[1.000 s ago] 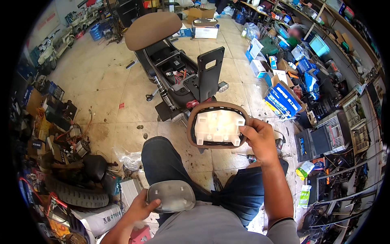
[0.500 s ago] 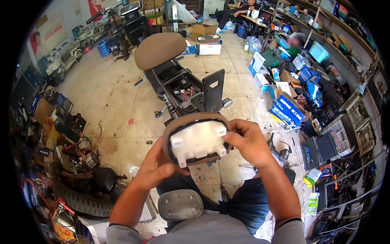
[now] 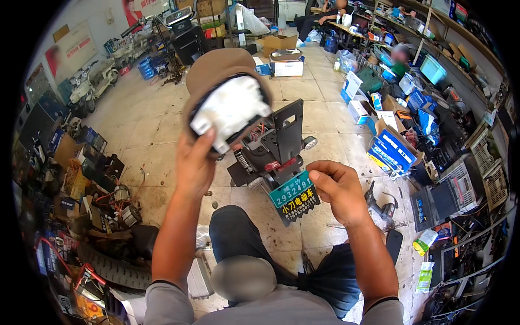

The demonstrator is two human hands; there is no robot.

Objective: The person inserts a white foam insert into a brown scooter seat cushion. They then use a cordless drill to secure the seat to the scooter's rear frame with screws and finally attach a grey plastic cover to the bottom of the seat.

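Note:
My left hand (image 3: 196, 165) grips a brown backrest pad (image 3: 190, 111) by its lower edge, thumb on the white plastic backing (image 3: 233, 108). It is held up in front of an electric scooter's brown seat (image 3: 222, 64), hiding part of the frame. My right hand (image 3: 338, 190) is off the pad, thumb and fingers curled close together beside the corner of a green plate (image 3: 292, 189) at the scooter's tail. Whatever those fingers hold, if anything, is hidden. An upright black bracket (image 3: 288, 130) stands above the plate. A grey oval cover (image 3: 244, 279), blurred, lies on my lap.
Left of me are a tyre (image 3: 116, 268) and heaped parts. A cordless drill (image 3: 382, 208) lies on the floor at right, near a phone (image 3: 394, 244). Blue-white boxes (image 3: 392, 149) and crowded shelves line the right side. A person (image 3: 325, 16) sits at the back.
My left hand has carried the backrest pad up, forward and left, tilting it. My right hand has let go of the pad. The scooter's tail and green plate have come into sight.

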